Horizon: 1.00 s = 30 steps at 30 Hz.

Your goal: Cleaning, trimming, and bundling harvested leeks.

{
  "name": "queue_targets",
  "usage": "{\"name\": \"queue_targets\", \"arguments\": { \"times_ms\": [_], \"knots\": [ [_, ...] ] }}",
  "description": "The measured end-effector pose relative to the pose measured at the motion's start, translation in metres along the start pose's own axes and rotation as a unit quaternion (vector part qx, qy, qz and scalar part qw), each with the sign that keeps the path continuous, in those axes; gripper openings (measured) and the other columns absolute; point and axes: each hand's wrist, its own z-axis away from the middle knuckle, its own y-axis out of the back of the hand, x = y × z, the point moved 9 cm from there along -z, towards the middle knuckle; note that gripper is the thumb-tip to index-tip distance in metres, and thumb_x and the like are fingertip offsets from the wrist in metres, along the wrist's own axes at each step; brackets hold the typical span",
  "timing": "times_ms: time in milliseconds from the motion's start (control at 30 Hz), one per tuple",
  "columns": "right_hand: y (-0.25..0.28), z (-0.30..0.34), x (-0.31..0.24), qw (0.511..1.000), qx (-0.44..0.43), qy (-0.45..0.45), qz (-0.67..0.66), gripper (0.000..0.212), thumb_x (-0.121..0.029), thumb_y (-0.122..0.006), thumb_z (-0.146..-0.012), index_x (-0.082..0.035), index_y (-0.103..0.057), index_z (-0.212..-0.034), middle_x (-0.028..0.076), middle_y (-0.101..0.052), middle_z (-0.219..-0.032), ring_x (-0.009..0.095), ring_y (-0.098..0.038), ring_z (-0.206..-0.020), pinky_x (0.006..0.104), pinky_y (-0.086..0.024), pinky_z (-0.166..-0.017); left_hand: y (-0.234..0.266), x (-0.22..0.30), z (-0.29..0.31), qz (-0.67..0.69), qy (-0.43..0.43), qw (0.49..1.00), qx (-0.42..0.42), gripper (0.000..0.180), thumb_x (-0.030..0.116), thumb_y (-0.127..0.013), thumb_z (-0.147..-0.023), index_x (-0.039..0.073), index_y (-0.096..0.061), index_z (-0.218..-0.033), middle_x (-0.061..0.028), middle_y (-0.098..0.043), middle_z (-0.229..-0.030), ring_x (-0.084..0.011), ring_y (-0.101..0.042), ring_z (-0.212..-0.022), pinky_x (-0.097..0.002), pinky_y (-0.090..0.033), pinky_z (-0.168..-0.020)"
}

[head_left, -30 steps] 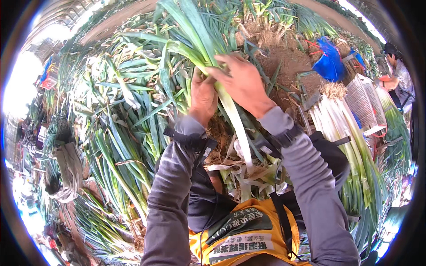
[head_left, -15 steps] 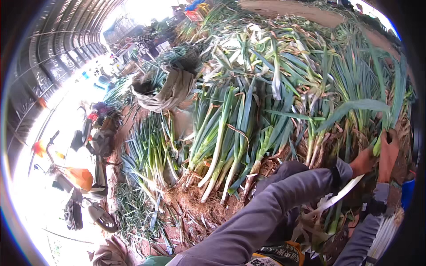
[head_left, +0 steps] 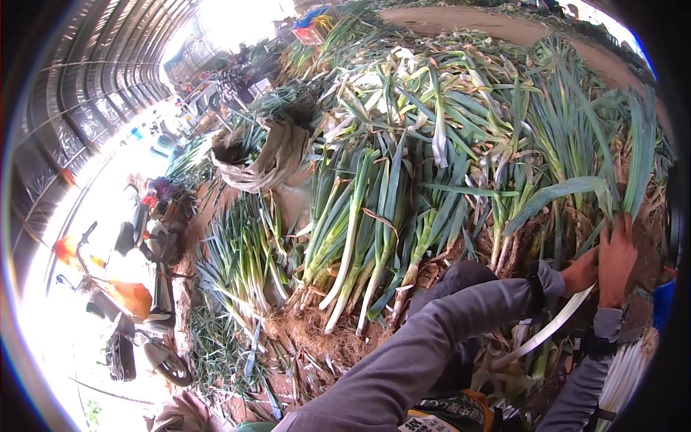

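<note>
At the right side my two hands meet around one leek (head_left: pixel 637 162), whose broad green leaves fan upward and to the left. My right hand (head_left: pixel 617 261) is closed about its leaf base. Just left of it, my left hand (head_left: pixel 579 272) is closed on the same leek, its fingertips hidden behind the right hand. A long white strip (head_left: pixel 551 324) curves down and left from under the left hand; whether it is stalk or loose outer layer I cannot tell. Below my right forearm lies a bundle of white stalks (head_left: pixel 622 378).
Leeks with rooty ends (head_left: pixel 353 252) lie in rows ahead, with a heap of loose leaves (head_left: pixel 425 93) behind. A rolled-down sack (head_left: pixel 263 162) stands mid-left. Scooters (head_left: pixel 155 345) are parked at the left, a blue object (head_left: pixel 663 309) sits far right, and my knee (head_left: pixel 464 277) is near.
My right hand has turned and its fingers now lie more over the leek. The white strip beneath has bent into a curve. The view has shifted slightly.
</note>
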Motion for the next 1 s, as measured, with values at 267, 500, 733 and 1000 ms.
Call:
{"name": "queue_targets", "arguments": {
  "times_ms": [267,500,733,1000],
  "knots": [
    [-0.018,0.021,-0.025,0.982,-0.070,0.104,0.142,0.023,-0.014,-0.057,-0.085,-0.013,-0.068,-0.105,0.008,-0.067,-0.103,0.028,-0.068,-0.080,0.0408,-0.056,-0.062,0.016,-0.056,0.027,-0.230,-0.046,0.960,-0.154,0.044,0.018,-0.056,-0.088,0.004,-0.053,-0.129,-0.0187,-0.051,-0.131,-0.0341,-0.044,-0.127,-0.0457,-0.032,-0.109],
    [0.051,0.009,-0.036,0.981,0.156,0.073,-0.091,0.010,-0.008,-0.064,-0.076,-0.008,-0.058,-0.085,0.006,-0.051,-0.086,0.024,-0.066,-0.073,0.0357,-0.055,-0.058,0.006,0.001,0.017,-0.042,0.137,0.984,-0.102,0.043,0.009,-0.055,-0.093,-0.001,-0.046,-0.134,-0.0110,-0.054,-0.130,-0.0205,-0.052,-0.119,-0.0343,-0.043,-0.101],
    [0.044,0.037,-0.038,0.985,0.066,0.144,-0.074,0.020,-0.008,-0.066,-0.072,-0.004,-0.061,-0.091,0.006,-0.051,-0.089,0.020,-0.064,-0.073,0.0320,-0.054,-0.058,0.000,-0.042,0.030,0.051,0.199,0.973,-0.102,0.039,0.007,-0.061,-0.093,0.000,-0.047,-0.129,-0.0119,-0.056,-0.122,-0.0250,-0.056,-0.112,-0.0369,-0.047,-0.095],
    [0.015,0.019,-0.068,0.991,-0.099,0.085,-0.005,0.033,-0.016,-0.064,-0.080,-0.005,-0.061,-0.111,0.009,-0.054,-0.100,0.022,-0.065,-0.085,0.0356,-0.055,-0.068,0.024,-0.041,0.012,-0.091,0.052,0.986,-0.133,0.044,0.023,-0.059,-0.096,0.004,-0.044,-0.134,-0.0129,-0.053,-0.130,-0.0232,-0.052,-0.118,-0.0363,-0.043,-0.099]
  ]
}}
